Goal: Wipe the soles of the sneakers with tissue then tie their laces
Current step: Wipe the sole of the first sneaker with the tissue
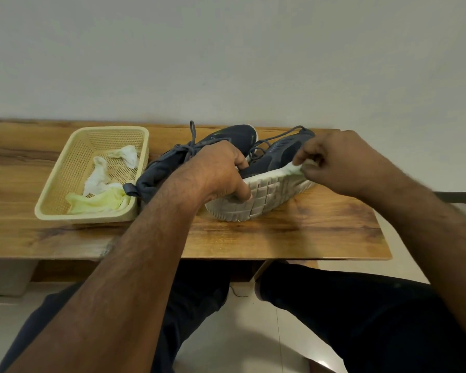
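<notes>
The right hand [331, 162] has its fingers curled round a small wad of tissue [293, 168], pinching it against the upper edge of the white sole [264, 195] near the toe end. Only a pale corner of the tissue shows past the fingertips; the rest is hidden in the grip. From this hand the sole runs away toward 8 o'clock, so a wiping stroke along the tread would pull down and to the left, toward the heel.

The left hand [221, 170] is clamped on the same sneaker [277, 154] at mid-length, thumb pressed on the tread and fingers wrapped over the dark upper. It holds the shoe tipped on its side, tread facing the person, lower edge resting on the wooden table [320, 230]. The shoe's long axis lies from about 8 o'clock at the heel to 2 o'clock at the toe. The left hand sits squarely on that line, between the tissue and the heel, so I judge the stroke can only cover the toe half before it meets the thumb; the holding hand would need to shift for the heel half.

The second sneaker [199, 152] lies just behind at 10 o'clock from the left hand, upper showing, its laces [191, 135] loose and untied. At 9 o'clock, just beside its heel, stands a yellow basket [73, 146] holding crumpled tissues [102, 179]. The wiping looks under way; tying has not begun on either shoe.
</notes>
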